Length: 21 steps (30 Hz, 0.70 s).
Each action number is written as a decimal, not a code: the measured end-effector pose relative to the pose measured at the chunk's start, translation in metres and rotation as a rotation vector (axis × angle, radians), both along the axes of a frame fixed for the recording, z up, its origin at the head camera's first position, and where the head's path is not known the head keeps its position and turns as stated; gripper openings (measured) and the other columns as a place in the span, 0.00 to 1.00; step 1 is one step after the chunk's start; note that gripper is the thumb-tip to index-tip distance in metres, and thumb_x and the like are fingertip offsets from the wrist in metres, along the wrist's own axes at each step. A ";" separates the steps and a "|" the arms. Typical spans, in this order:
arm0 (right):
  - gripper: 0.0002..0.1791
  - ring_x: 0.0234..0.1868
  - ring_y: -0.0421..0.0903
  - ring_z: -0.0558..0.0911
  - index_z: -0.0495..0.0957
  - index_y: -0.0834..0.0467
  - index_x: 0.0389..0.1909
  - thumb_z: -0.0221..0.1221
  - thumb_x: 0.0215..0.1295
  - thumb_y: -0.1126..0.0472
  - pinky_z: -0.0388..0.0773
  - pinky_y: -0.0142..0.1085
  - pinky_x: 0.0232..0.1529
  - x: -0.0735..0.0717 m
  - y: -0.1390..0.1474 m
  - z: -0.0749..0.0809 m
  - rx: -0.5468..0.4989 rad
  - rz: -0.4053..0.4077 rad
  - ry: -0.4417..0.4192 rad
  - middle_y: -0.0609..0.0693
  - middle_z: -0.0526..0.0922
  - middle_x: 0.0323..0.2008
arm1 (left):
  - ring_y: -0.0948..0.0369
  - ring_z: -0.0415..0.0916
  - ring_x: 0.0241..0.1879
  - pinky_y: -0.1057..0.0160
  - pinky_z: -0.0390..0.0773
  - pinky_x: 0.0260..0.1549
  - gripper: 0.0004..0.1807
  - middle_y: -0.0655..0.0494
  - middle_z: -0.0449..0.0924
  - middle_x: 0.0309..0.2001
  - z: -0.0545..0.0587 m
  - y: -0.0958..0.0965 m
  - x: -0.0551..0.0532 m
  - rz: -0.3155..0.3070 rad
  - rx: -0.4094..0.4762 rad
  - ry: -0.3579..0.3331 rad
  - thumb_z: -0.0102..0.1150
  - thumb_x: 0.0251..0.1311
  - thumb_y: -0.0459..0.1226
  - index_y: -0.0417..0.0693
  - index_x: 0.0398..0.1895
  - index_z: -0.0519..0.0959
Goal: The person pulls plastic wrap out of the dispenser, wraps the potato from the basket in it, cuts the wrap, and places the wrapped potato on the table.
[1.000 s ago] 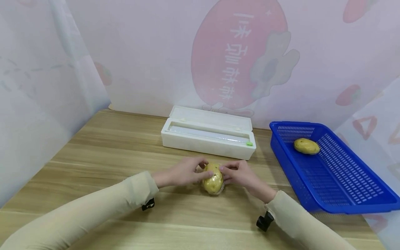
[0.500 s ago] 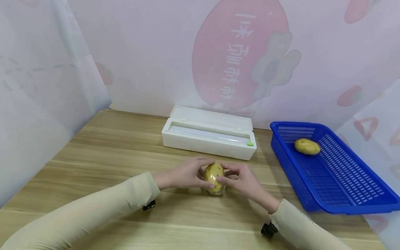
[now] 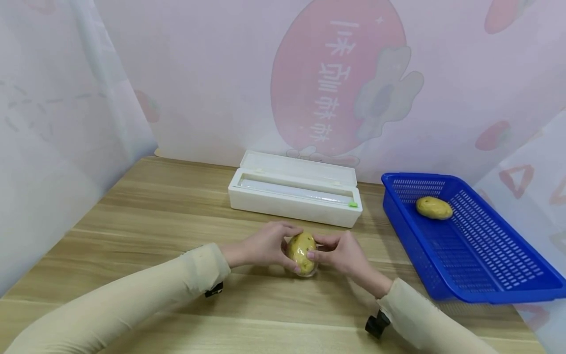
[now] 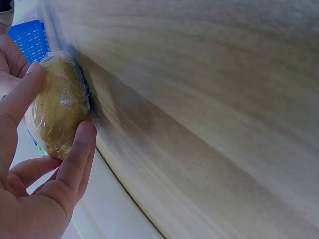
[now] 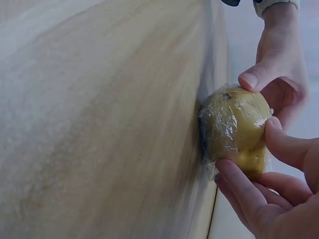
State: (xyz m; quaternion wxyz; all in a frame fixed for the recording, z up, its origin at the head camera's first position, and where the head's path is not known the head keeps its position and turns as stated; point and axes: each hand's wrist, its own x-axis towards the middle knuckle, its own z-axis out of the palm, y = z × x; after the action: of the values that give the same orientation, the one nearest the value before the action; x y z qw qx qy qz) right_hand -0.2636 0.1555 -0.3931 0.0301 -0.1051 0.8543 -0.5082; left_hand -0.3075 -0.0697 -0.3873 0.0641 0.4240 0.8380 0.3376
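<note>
A yellow potato [image 3: 301, 251] wrapped in clear cling film is held between both hands, low over the wooden table. My left hand [image 3: 265, 246] grips its left side, thumb toward the near end and fingers round the far end. From the right, my right hand [image 3: 345, 253] pinches it with the thumb on top and the fingers at its side. Wrinkled film shows along the underside of the potato [image 4: 60, 104] in the left wrist view. In the right wrist view, fingertips of both hands touch the wrapped potato [image 5: 237, 129].
Behind the hands stands a long white cling film box [image 3: 294, 201], its lid raised, with a film roll inside and a green slider at the right end. To the right, a blue plastic basket [image 3: 435, 275] holds another potato [image 3: 434, 208]. A printed cloth [image 3: 212, 88] hangs behind the table [image 3: 177, 196].
Both hands have shifted their grip on the potato: the left thumb slid toward its near end, and the right thumb moved down onto its top. The box and basket stay put.
</note>
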 end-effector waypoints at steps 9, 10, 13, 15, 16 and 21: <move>0.29 0.45 0.50 0.85 0.81 0.66 0.53 0.76 0.49 0.62 0.81 0.38 0.43 -0.004 0.001 0.003 -0.103 0.006 -0.116 0.60 0.83 0.48 | 0.61 0.81 0.31 0.70 0.79 0.32 0.50 0.39 0.73 0.60 0.002 0.000 0.001 0.015 0.011 -0.035 0.84 0.37 0.44 0.27 0.63 0.70; 0.29 0.45 0.50 0.85 0.80 0.66 0.53 0.76 0.49 0.62 0.81 0.38 0.43 -0.004 0.001 0.004 -0.099 0.006 -0.117 0.60 0.83 0.48 | 0.61 0.81 0.31 0.71 0.79 0.32 0.51 0.39 0.73 0.60 0.003 0.000 0.001 0.016 0.014 -0.041 0.84 0.37 0.44 0.27 0.63 0.70; 0.29 0.44 0.50 0.85 0.81 0.66 0.52 0.76 0.49 0.62 0.81 0.37 0.42 -0.004 0.000 0.005 -0.085 0.001 -0.116 0.60 0.83 0.46 | 0.60 0.81 0.32 0.70 0.79 0.32 0.51 0.39 0.73 0.60 0.003 0.001 0.001 0.022 0.020 -0.058 0.84 0.36 0.44 0.27 0.63 0.70; 0.28 0.43 0.49 0.85 0.81 0.65 0.52 0.76 0.48 0.61 0.81 0.37 0.41 -0.005 0.000 0.005 -0.072 -0.004 -0.116 0.60 0.84 0.45 | 0.60 0.81 0.33 0.70 0.80 0.33 0.50 0.40 0.73 0.60 0.003 0.001 0.001 0.022 0.022 -0.063 0.84 0.36 0.44 0.27 0.63 0.70; 0.28 0.43 0.48 0.85 0.82 0.65 0.51 0.77 0.48 0.61 0.81 0.37 0.41 -0.005 -0.001 0.005 -0.064 -0.007 -0.112 0.60 0.84 0.45 | 0.60 0.81 0.33 0.69 0.80 0.33 0.50 0.40 0.73 0.60 0.003 0.001 0.001 0.022 0.023 -0.068 0.84 0.36 0.43 0.27 0.63 0.70; 0.27 0.44 0.49 0.85 0.82 0.64 0.51 0.77 0.48 0.62 0.81 0.37 0.41 -0.006 0.000 0.003 -0.085 -0.004 -0.111 0.59 0.84 0.45 | 0.59 0.81 0.35 0.66 0.81 0.35 0.50 0.39 0.74 0.59 0.004 0.001 -0.001 0.004 0.010 -0.061 0.84 0.37 0.44 0.27 0.62 0.70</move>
State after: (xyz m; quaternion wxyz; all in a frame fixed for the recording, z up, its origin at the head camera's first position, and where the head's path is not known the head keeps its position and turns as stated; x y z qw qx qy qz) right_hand -0.2696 0.1552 -0.3902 0.0721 -0.0763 0.8292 -0.5490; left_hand -0.3085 -0.0687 -0.3836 0.0871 0.4120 0.8348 0.3546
